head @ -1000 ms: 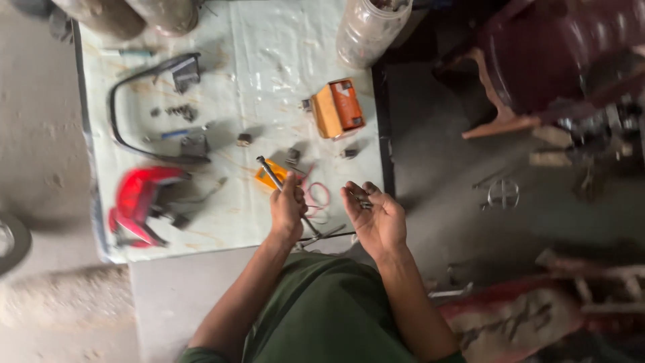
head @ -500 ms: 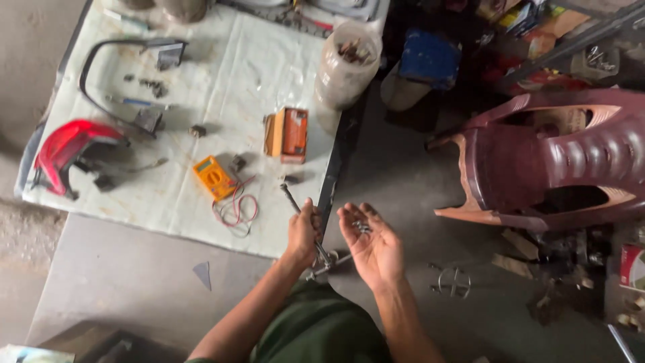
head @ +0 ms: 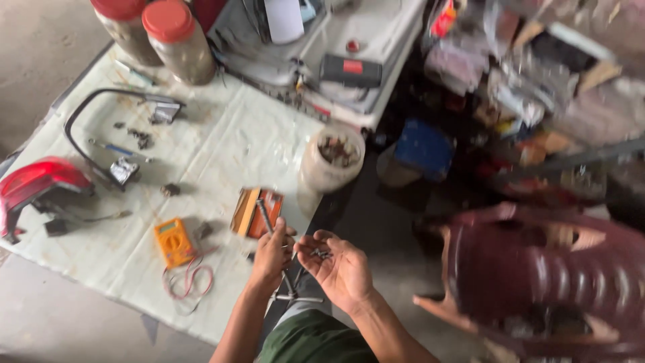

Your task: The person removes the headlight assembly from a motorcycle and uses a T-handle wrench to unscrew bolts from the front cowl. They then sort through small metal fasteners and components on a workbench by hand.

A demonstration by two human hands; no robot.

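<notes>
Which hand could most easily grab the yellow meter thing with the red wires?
Probably the left. The left hand is over the cloth, nearer the yellow meter, though it holds a metal tool. The right hand is cupped palm up, with small dark bits on it.

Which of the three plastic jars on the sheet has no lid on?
The pale jar at the sheet's right edge; it stands open with small metal parts showing inside. The two jars at the top have red lids.

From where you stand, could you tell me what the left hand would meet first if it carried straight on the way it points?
Probably the orange box: the left hand, holding a slim metal tool, points up-frame at it. Depth is unclear.
</notes>
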